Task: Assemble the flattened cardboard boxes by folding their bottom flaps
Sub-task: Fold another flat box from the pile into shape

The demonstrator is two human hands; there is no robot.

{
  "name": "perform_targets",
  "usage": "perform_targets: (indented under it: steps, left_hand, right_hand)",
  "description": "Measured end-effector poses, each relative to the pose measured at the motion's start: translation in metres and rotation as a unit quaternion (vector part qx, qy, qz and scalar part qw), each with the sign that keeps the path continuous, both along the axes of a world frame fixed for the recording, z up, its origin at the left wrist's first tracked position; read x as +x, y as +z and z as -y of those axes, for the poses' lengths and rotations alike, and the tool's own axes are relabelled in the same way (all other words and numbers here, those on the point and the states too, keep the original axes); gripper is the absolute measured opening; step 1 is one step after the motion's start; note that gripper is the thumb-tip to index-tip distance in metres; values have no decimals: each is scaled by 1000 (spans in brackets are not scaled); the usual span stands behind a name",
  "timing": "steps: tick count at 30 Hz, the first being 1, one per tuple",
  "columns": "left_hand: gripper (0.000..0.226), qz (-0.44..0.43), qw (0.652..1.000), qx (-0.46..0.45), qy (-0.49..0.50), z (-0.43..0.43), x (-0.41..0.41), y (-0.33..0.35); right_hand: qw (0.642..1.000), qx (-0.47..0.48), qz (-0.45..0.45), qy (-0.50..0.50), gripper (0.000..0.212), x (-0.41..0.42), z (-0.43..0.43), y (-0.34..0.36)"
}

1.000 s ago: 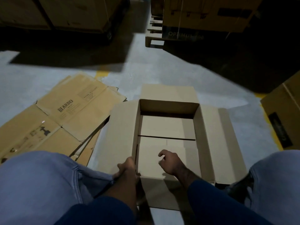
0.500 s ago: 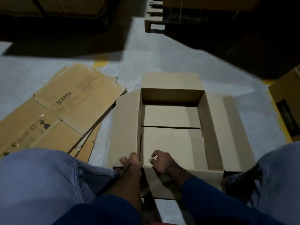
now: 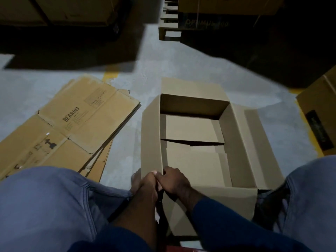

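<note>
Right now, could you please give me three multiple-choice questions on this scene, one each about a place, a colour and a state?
1. Where does the stack of flattened boxes lie, relative to the open box?
A. to its left
B. inside it
C. to its right

2. The painted floor line is:
A. red
B. yellow
C. green

3. The left hand and right hand:
A. hang idle
B. press flat inside the box
C. grip the open box's near left corner

Answers:
1 A, the stack lies left of the open box.
2 B, yellow paint shows just beyond the stack.
3 C, the fingers of both hands curl at that corner.
</note>
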State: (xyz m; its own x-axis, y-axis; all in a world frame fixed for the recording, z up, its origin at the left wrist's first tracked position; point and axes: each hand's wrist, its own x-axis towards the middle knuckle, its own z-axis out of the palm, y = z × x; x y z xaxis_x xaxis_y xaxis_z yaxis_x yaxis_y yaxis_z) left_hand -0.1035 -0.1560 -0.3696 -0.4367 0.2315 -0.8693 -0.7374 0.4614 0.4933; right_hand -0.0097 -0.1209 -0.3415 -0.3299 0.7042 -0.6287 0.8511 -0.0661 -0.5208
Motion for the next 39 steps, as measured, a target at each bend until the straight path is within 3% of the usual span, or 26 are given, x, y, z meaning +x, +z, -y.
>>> perform_targets:
  steps: [3, 6, 10, 12, 14, 15, 18, 20, 26, 32, 39]
  left_hand:
    - [21, 3, 999, 23, -40, 3, -3, 16]
    - [14, -34, 994, -34, -102, -4, -20, 11]
    - [63, -34, 989, -29, -141, -13, -53, -27]
    - [82, -52, 991, -42, -119, -19, -78, -107]
    - [107, -11, 990, -53, -128, -23, -76, -112]
    - [108, 17, 991, -28, -126, -26, -64, -96]
    - [76, 94, 978, 1, -185, -26, -25, -11]
    - [71, 110, 972, 33, -205, -27, -4, 32]
    - [69, 177, 959, 97, -200, -37, 13, 38]
    - [84, 237, 948, 160, -138, -41, 26, 42]
    - [74, 248, 945, 189, -102, -39, 31, 55]
  right_hand:
    - [996, 62, 67, 14, 41, -7, 0, 9]
    - [989, 117, 93, 3, 35, -4, 2, 19]
    - [980, 174, 90, -23, 39, 11, -1, 37]
    - [975, 201, 82, -38, 40, 19, -7, 44]
    - [972, 219, 70, -52, 42, 30, -14, 52]
    - [970, 227, 63, -63, 43, 36, -17, 56]
    - [967, 230, 33, -103, 41, 53, -25, 68]
    - [965, 226, 8, -135, 39, 64, -29, 74]
    - [954, 224, -50, -193, 35, 85, -39, 84]
    - [945, 228, -72, -221, 28, 97, -47, 91]
    - [944, 237, -82, -213, 32, 94, -57, 94]
